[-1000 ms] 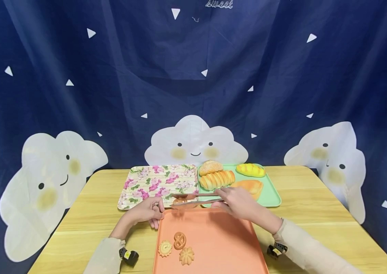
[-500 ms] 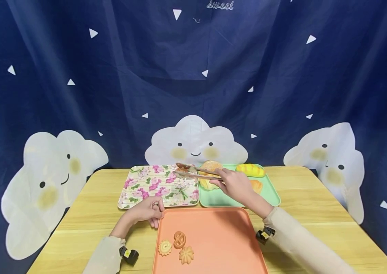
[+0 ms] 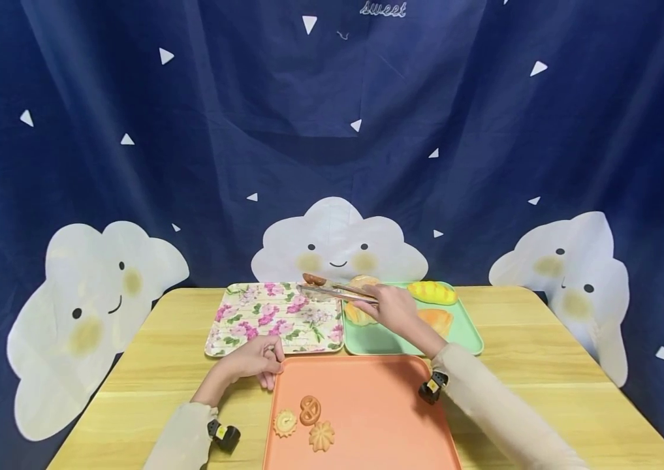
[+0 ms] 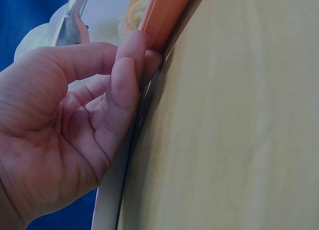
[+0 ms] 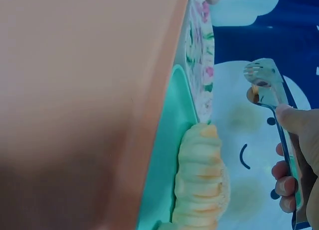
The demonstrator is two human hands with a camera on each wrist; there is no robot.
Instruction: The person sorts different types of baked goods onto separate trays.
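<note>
Tongs [image 3: 340,296]: we saw them raised over the back right of the floral tray [image 3: 267,320], near where it met the green tray [image 3: 468,331]; a second earlier they had hung low by the floral tray's front edge, beside the orange tray [image 3: 384,405].
Right hand [image 3: 395,308]: its fingers gripped the tongs, whose arms stood slightly apart towards the ends — it had risen and gone back with them.
Brown patch [image 3: 313,279]: it showed at the tongs' tips, though we could not tell whether it was a held piece or a reflection.
Left hand [image 3: 252,361]: its fingers pinched the orange tray's far left corner, as they had in both earlier pictures.
Cookies: the pretzel [image 3: 310,410], the round cookie [image 3: 285,423] and the flower-shaped cookie [image 3: 322,436] lay close together on the orange tray's left side, unmoved.
Breads: the striped bread [image 5: 199,175] lay on the green tray, partly hidden from the head view, with the yellow bread [image 3: 433,292] behind and to the right.
Meaning: we judged that the work had shifted from the front of the trays to the back — the tray was steadied, the cookies left alone.
</note>
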